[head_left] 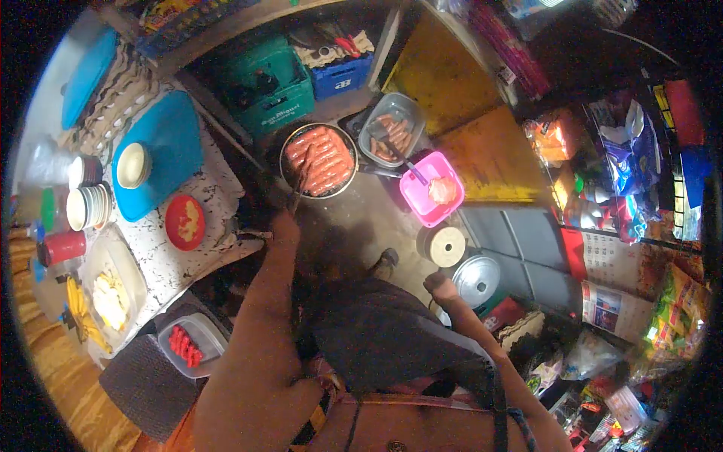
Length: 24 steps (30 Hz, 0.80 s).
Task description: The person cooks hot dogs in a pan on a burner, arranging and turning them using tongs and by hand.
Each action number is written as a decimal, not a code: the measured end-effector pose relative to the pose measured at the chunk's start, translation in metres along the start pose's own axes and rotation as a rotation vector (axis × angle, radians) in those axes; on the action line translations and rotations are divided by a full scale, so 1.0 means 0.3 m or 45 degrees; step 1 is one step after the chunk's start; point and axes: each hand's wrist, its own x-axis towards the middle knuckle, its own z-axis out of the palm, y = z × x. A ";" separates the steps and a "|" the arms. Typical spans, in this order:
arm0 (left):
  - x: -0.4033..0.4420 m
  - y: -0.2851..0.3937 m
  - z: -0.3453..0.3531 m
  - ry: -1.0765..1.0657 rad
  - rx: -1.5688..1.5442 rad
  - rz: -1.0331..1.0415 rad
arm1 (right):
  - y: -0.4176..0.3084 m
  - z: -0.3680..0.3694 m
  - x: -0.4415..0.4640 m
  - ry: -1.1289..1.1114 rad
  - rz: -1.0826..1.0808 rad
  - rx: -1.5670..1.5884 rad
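Note:
My left hand (284,227) is closed around dark tongs (303,172), whose tips reach into a round pan (290,184). Several reddish sausages (325,157) lie side by side in that pan. My right hand (439,287) is a loose fist beside my knee, with nothing visible in it. Near it are a round cream-coloured lid or container (446,247) and a silver pot lid (477,279). Past the pan, a clear plastic tub (415,113) contains browned sausages (396,134). A pink basin (410,205) with pale pink contents and a utensil handle sits beside the tub.
On the left, a table (218,177) bears a blue tray (177,135), stacked bowls (89,207) and a red plate (175,239). A tub of red sausages (215,343) sits nearer me. Green (294,105) and blue crates (339,79) stand at the back; packed shelves line the right.

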 end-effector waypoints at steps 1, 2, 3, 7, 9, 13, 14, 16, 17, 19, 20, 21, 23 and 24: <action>-0.013 -0.006 -0.013 -0.047 -0.009 0.007 | -0.005 -0.002 0.000 -0.011 0.040 0.016; -0.027 -0.010 -0.024 -0.094 -0.018 0.014 | -0.010 -0.004 0.000 -0.022 0.080 0.033; -0.028 -0.040 0.016 -0.028 0.038 0.065 | -0.030 -0.024 0.001 -0.041 0.106 0.042; -0.067 -0.095 0.102 0.022 0.176 0.077 | -0.056 -0.056 0.013 -0.069 0.078 -0.020; -0.111 -0.044 0.029 -0.127 0.285 0.097 | -0.056 -0.058 0.011 -0.052 0.057 -0.009; -0.124 0.000 -0.007 -0.296 0.237 -0.022 | -0.059 -0.070 0.014 -0.053 0.057 0.009; -0.115 -0.004 0.016 -0.273 0.117 -0.110 | -0.037 -0.050 0.016 -0.065 0.036 -0.032; -0.109 0.044 -0.010 -0.211 -0.127 -0.243 | -0.044 -0.056 0.014 -0.079 0.134 0.013; -0.109 0.078 -0.045 -0.180 -0.249 -0.291 | -0.051 -0.061 0.013 -0.087 0.183 0.036; -0.076 0.054 -0.008 -0.173 -0.009 -0.119 | -0.096 -0.101 0.000 -0.038 0.290 0.197; -0.063 0.037 0.021 -0.168 0.111 -0.033 | -0.120 -0.124 -0.005 -0.012 0.343 0.278; -0.061 0.030 0.039 -0.137 0.113 -0.039 | -0.111 -0.117 -0.008 0.032 0.259 0.240; -0.055 0.016 0.069 -0.095 0.114 -0.028 | -0.093 -0.102 -0.014 0.124 0.088 0.166; -0.049 0.010 0.079 -0.085 0.113 -0.011 | -0.090 -0.102 -0.011 0.112 0.094 0.123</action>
